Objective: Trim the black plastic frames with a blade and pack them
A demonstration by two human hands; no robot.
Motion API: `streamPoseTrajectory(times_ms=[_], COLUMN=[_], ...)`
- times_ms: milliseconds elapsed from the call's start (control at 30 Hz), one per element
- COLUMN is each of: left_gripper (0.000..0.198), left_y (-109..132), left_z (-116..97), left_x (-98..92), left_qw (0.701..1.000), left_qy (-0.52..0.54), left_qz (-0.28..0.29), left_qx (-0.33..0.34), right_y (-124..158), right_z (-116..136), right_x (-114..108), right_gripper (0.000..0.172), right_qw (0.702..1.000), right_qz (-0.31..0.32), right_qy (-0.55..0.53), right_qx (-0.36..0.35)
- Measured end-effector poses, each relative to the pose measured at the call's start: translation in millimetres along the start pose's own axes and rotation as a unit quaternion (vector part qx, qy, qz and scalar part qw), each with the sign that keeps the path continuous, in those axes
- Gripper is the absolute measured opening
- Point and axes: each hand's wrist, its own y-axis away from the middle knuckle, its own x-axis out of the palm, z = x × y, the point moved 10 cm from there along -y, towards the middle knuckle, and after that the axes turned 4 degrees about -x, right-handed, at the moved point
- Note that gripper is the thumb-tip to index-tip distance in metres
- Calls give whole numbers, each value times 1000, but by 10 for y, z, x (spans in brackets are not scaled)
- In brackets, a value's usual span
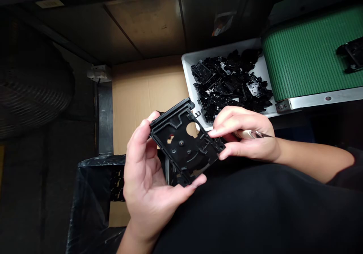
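My left hand (143, 174) cradles a flat black moulded plastic frame (181, 144), with a round hole and several small holes, between thumb and fingers. My right hand (245, 133) pinches the frame's right corner with its fingertips. A slim tool (249, 134), likely a trimming knife, lies in that hand, with a pale handle and a dark metal tip pointing away from the frame. The frame hides part of my left palm.
A white tray (188, 76) holds a heap of similar black parts (229, 84) beyond my hands. To its right runs a green conveyor belt (303, 53) carrying one black part (351, 53). Below lies a black-lined bin (93, 193), with cardboard (147, 91) behind and a round fan (31, 84) at left.
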Motion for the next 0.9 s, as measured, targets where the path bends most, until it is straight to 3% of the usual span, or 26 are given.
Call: streamPoseTrajectory(times_ms=[900], left_gripper=[108], left_y=[190], left_z=[265], left_x=[-892], left_qw=[998], left_qy=[-22], left_qz=[-43], left_qx=[-43], right_y=[-302], right_z=[-247], right_x=[789], right_gripper=[34], right_qw=[1000], right_qz=[-12], right_qy=[-10], right_qx=[-1])
